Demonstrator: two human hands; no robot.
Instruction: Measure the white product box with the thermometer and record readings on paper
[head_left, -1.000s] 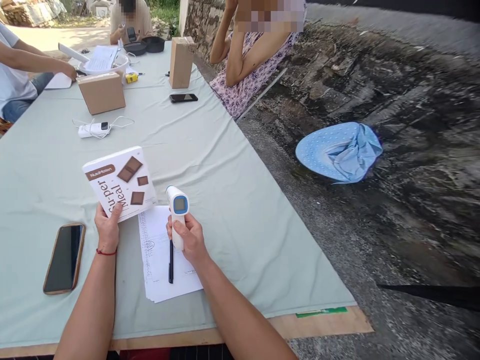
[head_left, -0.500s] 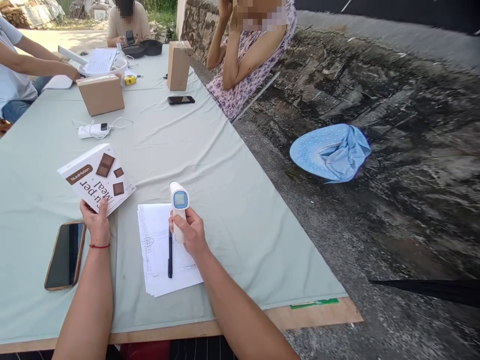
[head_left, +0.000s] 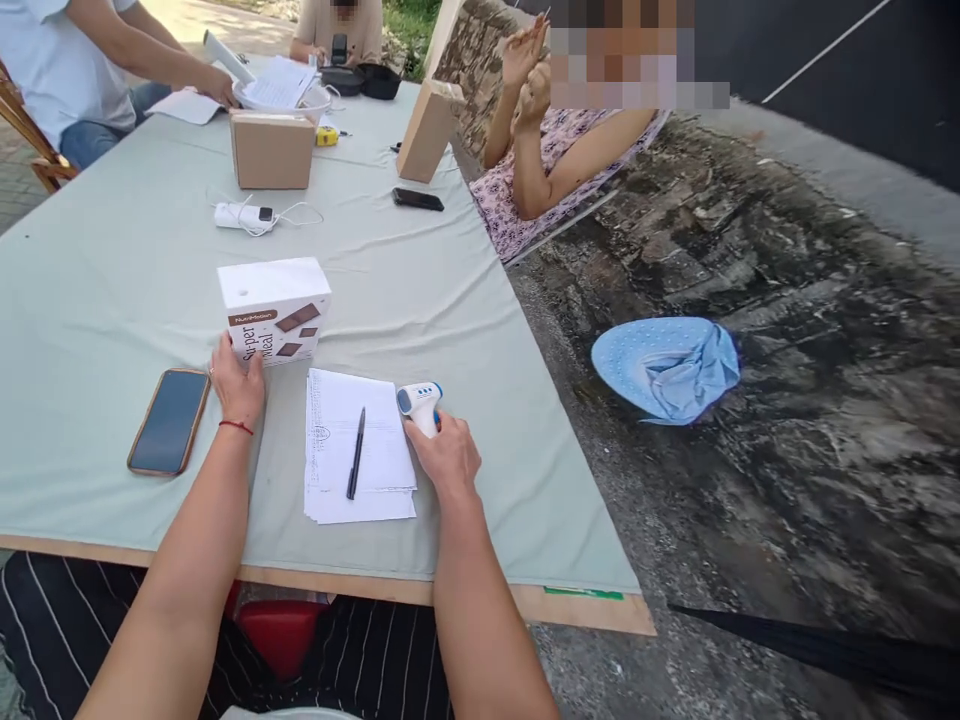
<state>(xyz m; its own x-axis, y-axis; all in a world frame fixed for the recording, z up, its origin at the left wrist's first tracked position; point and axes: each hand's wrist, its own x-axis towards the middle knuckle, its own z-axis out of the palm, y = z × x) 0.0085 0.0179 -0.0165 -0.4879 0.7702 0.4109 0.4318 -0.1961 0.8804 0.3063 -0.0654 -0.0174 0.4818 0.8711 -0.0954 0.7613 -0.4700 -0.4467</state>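
Observation:
My left hand [head_left: 238, 385] grips the near lower side of a white snack box [head_left: 276, 300] with chocolate pieces printed on it; the box stands upright on the cloth. In my right hand [head_left: 448, 450] is a white and blue infrared thermometer [head_left: 420, 400], tilted over beside the papers, with the fingers closed round its handle. Between my forearms lies a stack of printed papers [head_left: 330, 400], and a black pen [head_left: 356, 455] rests on top of it. A smartphone in a brown case [head_left: 169, 420] lies left of my left hand.
Farther up the cloth-covered table [head_left: 97, 330] are a white corded device [head_left: 244, 216], a cardboard box [head_left: 272, 152], another tall box [head_left: 427, 132], a black phone [head_left: 418, 199] and a basin with papers [head_left: 319, 103]. Several people sit around it. A blue hat [head_left: 664, 370] lies off the right side.
The snack box has gone from tilted in my hand to upright on the table. My right hand moved the thermometer off the papers to their right and turned it. The view shifted.

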